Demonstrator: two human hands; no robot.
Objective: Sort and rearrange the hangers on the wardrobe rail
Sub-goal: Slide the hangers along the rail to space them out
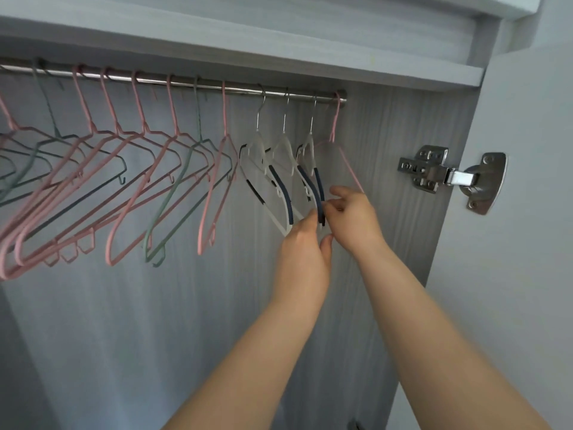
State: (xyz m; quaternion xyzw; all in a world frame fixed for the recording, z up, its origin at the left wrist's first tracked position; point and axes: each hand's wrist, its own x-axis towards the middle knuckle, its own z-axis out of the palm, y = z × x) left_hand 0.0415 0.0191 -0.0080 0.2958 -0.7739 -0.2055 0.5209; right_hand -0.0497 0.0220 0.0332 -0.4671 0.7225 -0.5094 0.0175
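A steel wardrobe rail [242, 88] runs across the top. Several pink hangers [93, 181] and green hangers [173, 212] hang along its left and middle. Three white hangers with dark blue grips [280, 184] hang at the right, with metal hooks. One more pink hanger [336, 141] hangs at the rail's right end. My left hand [305, 252] pinches the lower end of the rightmost white hanger [319, 187]. My right hand [353, 212] meets it from the right, fingers on that same hanger end and next to the last pink hanger's arm.
The grey wood-grain back panel [186, 321] lies behind the hangers. A shelf [310, 54] sits just above the rail. A metal door hinge [434, 172] is fixed to the right side wall, with the open door [527, 274] beyond it.
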